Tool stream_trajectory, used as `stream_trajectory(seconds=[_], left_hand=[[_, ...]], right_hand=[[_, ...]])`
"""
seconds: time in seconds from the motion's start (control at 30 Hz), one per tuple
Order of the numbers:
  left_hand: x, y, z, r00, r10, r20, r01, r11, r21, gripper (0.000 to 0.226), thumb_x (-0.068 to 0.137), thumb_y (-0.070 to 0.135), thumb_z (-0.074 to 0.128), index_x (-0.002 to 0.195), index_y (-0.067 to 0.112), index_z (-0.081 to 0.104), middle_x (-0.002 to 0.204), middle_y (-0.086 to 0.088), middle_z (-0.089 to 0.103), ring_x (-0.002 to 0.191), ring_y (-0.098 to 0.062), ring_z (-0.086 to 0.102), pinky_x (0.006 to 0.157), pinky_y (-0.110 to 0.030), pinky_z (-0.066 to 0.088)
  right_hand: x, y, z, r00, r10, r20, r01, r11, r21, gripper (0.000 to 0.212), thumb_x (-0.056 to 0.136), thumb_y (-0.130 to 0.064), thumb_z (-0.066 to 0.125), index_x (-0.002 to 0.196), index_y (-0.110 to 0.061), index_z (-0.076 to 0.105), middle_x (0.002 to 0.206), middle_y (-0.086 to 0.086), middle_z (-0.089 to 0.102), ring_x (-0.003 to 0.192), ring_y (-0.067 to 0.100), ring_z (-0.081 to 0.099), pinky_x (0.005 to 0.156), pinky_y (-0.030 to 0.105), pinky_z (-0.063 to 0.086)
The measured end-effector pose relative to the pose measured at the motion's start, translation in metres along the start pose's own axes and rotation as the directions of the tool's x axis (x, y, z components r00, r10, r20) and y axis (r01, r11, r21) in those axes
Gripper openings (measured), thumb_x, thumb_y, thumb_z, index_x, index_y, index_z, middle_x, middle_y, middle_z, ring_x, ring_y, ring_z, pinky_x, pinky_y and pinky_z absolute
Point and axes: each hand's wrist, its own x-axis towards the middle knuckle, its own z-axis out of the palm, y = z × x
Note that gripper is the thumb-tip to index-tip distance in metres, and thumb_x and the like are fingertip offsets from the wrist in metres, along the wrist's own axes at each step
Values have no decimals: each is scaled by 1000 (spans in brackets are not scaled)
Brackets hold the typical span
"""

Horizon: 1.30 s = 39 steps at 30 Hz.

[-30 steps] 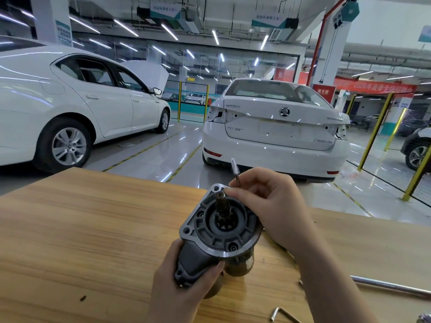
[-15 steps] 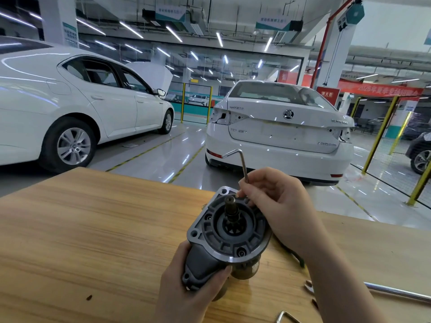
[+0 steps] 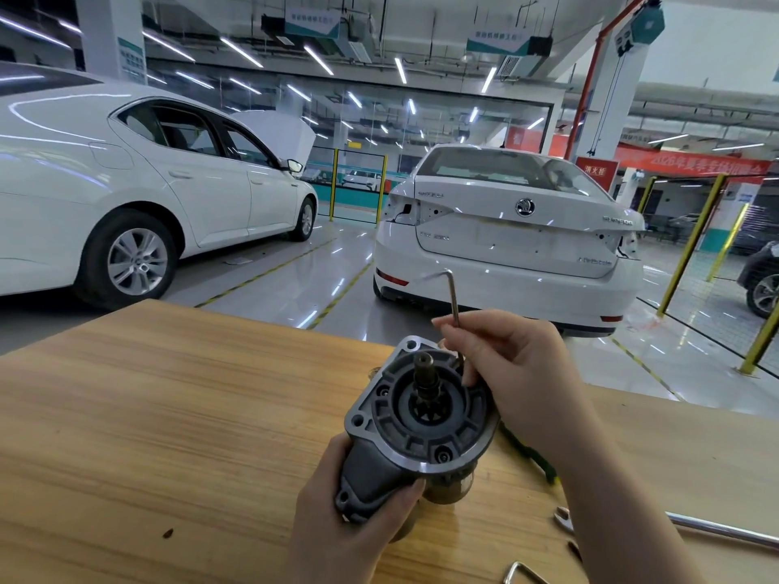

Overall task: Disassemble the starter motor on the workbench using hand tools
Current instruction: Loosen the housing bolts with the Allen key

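Observation:
The grey starter motor [image 3: 425, 423] stands tilted on the wooden workbench [image 3: 168, 415], its round drive-end flange and pinion shaft facing up at me. My left hand [image 3: 354, 528] grips its lower housing from below. My right hand [image 3: 510, 373] pinches an L-shaped hex key [image 3: 453, 301] upright, its lower tip down at the flange's upper right edge and its short arm pointing left at the top.
A long metal bar [image 3: 725, 531], a wrench jaw [image 3: 562, 518] and another hex key [image 3: 520, 573] lie at the bench's lower right. A dark green cable [image 3: 531, 453] runs behind my right wrist. Two white cars stand beyond the bench's far edge.
The hex key has turned, so its short arm now points left instead of lying end-on. My head has shifted slightly; the motor sits a little further right in view.

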Motion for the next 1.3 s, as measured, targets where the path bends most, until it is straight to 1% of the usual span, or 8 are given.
stream_trajectory(seconds=[0.1, 0.2, 0.3, 0.47, 0.7, 0.83, 0.97, 1.3], left_hand=[[0, -1, 0, 1000, 12, 0, -12, 1000, 8, 61, 37, 41, 79, 93, 21, 64, 82, 3, 71, 70, -10, 66, 59, -12, 49], [0, -5, 0, 1000, 7, -3, -6, 1000, 2, 60, 38, 40, 80, 93, 23, 65, 85, 3, 71, 75, -13, 67, 62, -14, 51], [2, -7, 0, 1000, -6, -13, 6, 1000, -9, 55, 38, 40, 81, 90, 29, 67, 89, 3, 71, 79, -14, 67, 66, -17, 52], [2, -7, 0, 1000, -6, -15, 6, 1000, 7, 54, 39, 40, 81, 91, 40, 65, 89, 4, 71, 79, -13, 67, 64, -15, 51], [3, -6, -1, 1000, -16, -15, 15, 1000, -10, 55, 38, 39, 81, 91, 42, 66, 92, 6, 71, 83, -13, 68, 67, -17, 52], [3, -6, -1, 1000, -23, -9, 23, 1000, -12, 54, 38, 39, 80, 89, 32, 68, 89, 4, 71, 79, -14, 67, 64, -17, 52], [3, -4, -2, 1000, -14, -1, 14, 1000, -2, 61, 38, 42, 78, 95, 23, 64, 86, 6, 70, 75, -10, 66, 61, -14, 50], [2, -5, -1, 1000, -24, -7, 24, 1000, -9, 55, 38, 41, 80, 90, 26, 66, 82, 5, 70, 72, -10, 66, 59, -14, 49]], right_hand=[[2, 4, 0, 1000, -6, 3, 6, 1000, 27, 20, 87, -14, 59, 91, -33, 64, 53, -11, 60, 68, 14, 66, 68, 19, 53], [1, 2, 0, 1000, 9, -4, -9, 994, 109, 12, 78, -21, 70, 86, -28, 64, 58, -10, 61, 54, 8, 61, 54, 14, 48], [1, 2, 2, 997, 43, -67, -33, 988, 148, 24, 60, -38, 75, 74, -27, 59, 58, -6, 63, 46, 5, 56, 49, 14, 45], [2, 4, 3, 992, 65, -112, -50, 990, 135, 22, 71, -23, 76, 59, -23, 58, 46, -5, 59, 42, 2, 53, 47, 11, 43], [1, 4, 5, 998, 22, -56, -21, 1000, 18, 15, 86, -17, 60, 84, -31, 66, 55, -14, 60, 55, 0, 56, 57, 12, 48], [0, 2, 6, 997, 34, -66, -30, 998, 51, 8, 80, -20, 67, 77, -28, 67, 55, -10, 63, 52, -1, 56, 52, 10, 46], [0, 0, 9, 992, 62, -110, -57, 997, 47, 9, 73, -28, 71, 67, -27, 66, 55, -4, 64, 50, 5, 59, 50, 17, 51], [0, 2, 9, 990, 0, -141, -5, 999, -38, 7, 71, -26, 71, 70, -32, 69, 65, -3, 61, 56, 9, 54, 54, 15, 48]])
